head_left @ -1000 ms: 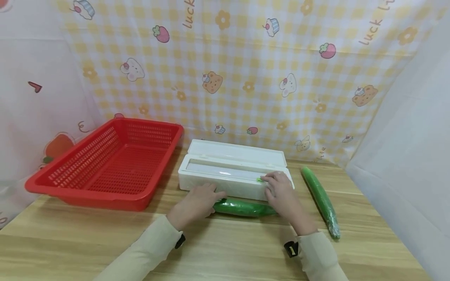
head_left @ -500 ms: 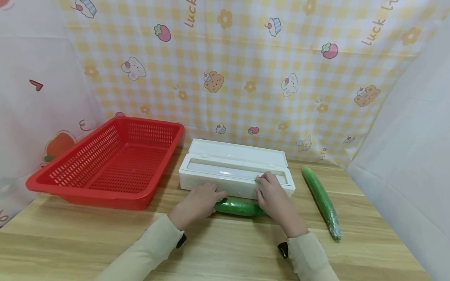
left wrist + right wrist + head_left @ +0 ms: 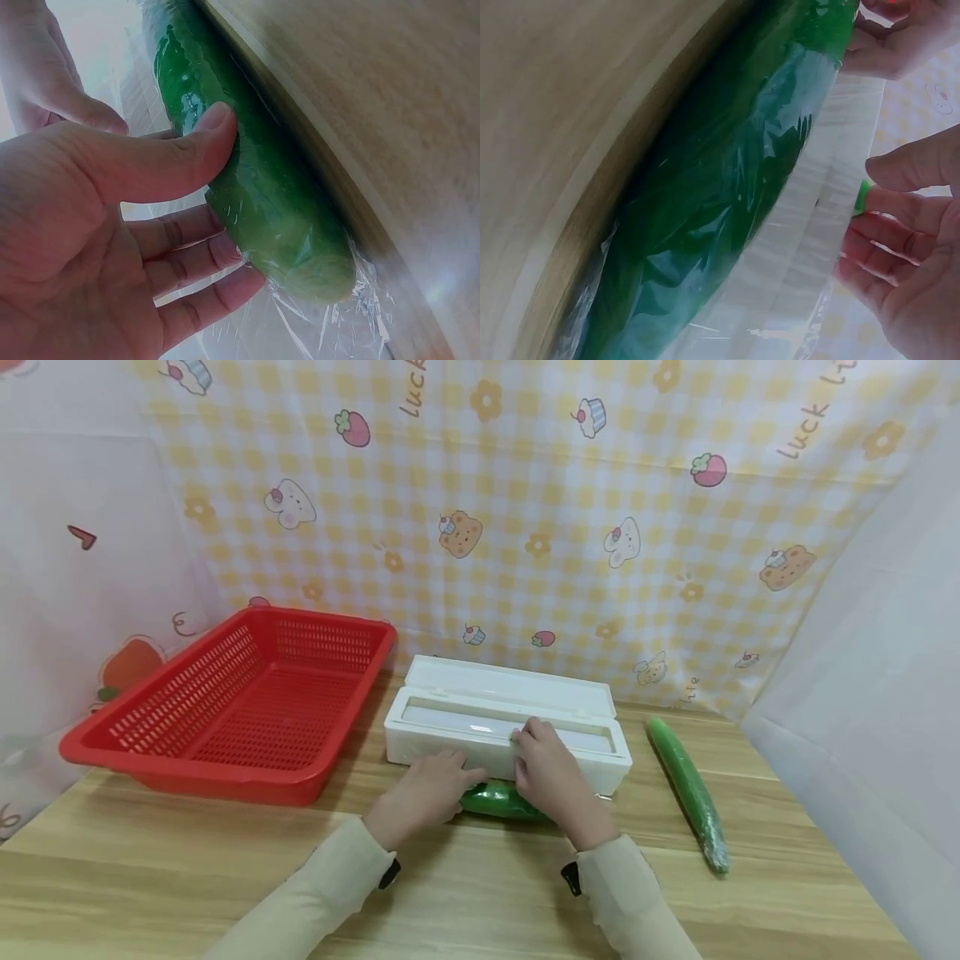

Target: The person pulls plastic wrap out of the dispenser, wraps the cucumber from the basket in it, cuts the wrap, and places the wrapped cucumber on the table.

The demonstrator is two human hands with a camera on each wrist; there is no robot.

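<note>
A cucumber (image 3: pixel 498 802) covered in clear cling film lies along the front of a white cling film dispenser (image 3: pixel 487 752) with a raised lid. My left hand (image 3: pixel 427 789) holds its left end. In the left wrist view the thumb (image 3: pixel 217 131) lies on top of the cucumber (image 3: pixel 270 202), and the other fingers touch its far side and the film. My right hand (image 3: pixel 551 777) is at the dispenser's front edge, pinching a small green slide cutter (image 3: pixel 861 196) between thumb and fingers. Film hangs from the dispenser over the cucumber (image 3: pixel 705 187).
A second film-wrapped cucumber (image 3: pixel 686 789) lies to the right of the dispenser. On the left stands a red perforated basket (image 3: pixel 225 783). A patterned cloth (image 3: pixel 525 527) hangs behind the wooden table (image 3: pixel 480 893).
My right hand has slid left along the dispenser's front edge with the green slide cutter. The left hand has stayed at the cucumber's left end.
</note>
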